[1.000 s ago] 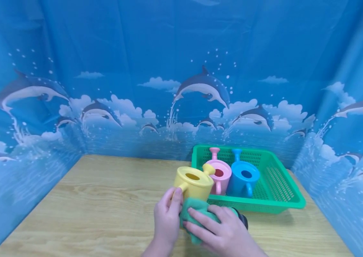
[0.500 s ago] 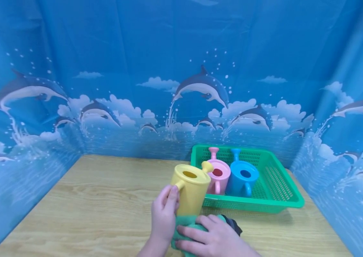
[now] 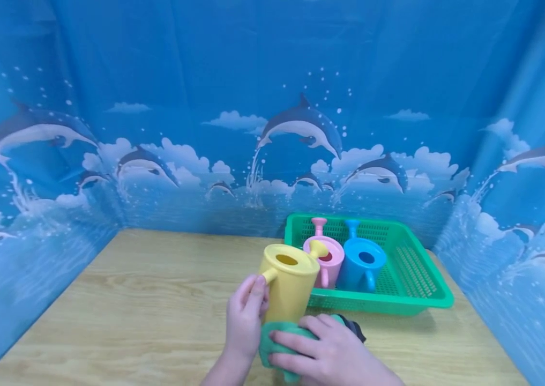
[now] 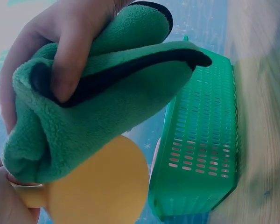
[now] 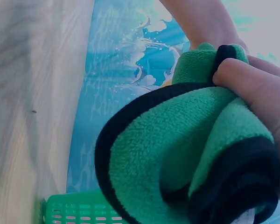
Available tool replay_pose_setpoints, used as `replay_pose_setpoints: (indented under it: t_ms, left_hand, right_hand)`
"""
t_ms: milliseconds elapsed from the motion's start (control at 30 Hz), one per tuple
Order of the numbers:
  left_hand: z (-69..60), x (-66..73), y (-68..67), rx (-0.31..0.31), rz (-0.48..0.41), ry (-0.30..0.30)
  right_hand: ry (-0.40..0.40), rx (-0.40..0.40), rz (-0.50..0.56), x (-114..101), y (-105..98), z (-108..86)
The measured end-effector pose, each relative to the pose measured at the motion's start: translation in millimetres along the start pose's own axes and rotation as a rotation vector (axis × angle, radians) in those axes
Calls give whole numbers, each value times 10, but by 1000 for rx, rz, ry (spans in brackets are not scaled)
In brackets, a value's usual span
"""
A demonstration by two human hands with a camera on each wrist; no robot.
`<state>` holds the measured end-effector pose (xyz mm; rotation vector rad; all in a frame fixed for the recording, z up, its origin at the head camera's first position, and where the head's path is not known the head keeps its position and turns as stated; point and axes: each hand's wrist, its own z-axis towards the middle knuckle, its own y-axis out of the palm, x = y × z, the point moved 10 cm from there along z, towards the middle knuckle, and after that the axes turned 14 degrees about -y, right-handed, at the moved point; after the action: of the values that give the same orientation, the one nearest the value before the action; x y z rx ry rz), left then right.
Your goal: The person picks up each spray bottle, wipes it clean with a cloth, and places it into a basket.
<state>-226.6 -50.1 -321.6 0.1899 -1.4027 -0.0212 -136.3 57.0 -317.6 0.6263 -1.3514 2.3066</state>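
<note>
My left hand point(image 3: 245, 321) grips the handle of a yellow watering can point(image 3: 289, 287), which is held tilted above the table with its spout pointing away. My right hand point(image 3: 322, 346) holds a green cloth point(image 3: 277, 343) with dark edging against the lower part of the can. In the left wrist view the bunched cloth point(image 4: 112, 93) lies over the side of the can point(image 4: 102, 186), the right thumb pressing on its dark edge. The right wrist view shows the folded cloth point(image 5: 163, 140) hiding nearly all of the can.
A green perforated basket point(image 3: 417, 268) stands at the right of the wooden table point(image 3: 156, 300). Inside it are a pink watering can point(image 3: 332, 257) and a blue watering can point(image 3: 361, 262), side by side. A blue dolphin-print curtain point(image 3: 195, 134) surrounds the table.
The cloth and right hand have slid down the yellow can from its middle towards its base, baring more of its side. The left hand keeps its hold on the handle.
</note>
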Motion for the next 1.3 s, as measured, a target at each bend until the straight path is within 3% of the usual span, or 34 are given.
replay_pose_setpoints:
  t_ms: [200,467,600,800,967,1300]
  left_hand:
    - [3,36,0,-19,21,2]
    - [-7,5,51,-52,56,-25]
    - [-13,-5,75,-56,74,-31]
    - [-15,17,57,-33,72,-17]
    - [-24,54,10,-8,45,5]
    - [23,41,-72,-6,-47,18]
  right_hand:
    - [12,99,-81,82,-168,4]
    - [124,287,-186,285,-519,-46]
    - [156,326,-201,323,-573,-69]
    - [141,288,-155,294,-475,-59]
    - [66,262,-112,216,-380,-47]
    - [14,177,2,93,-144,-28]
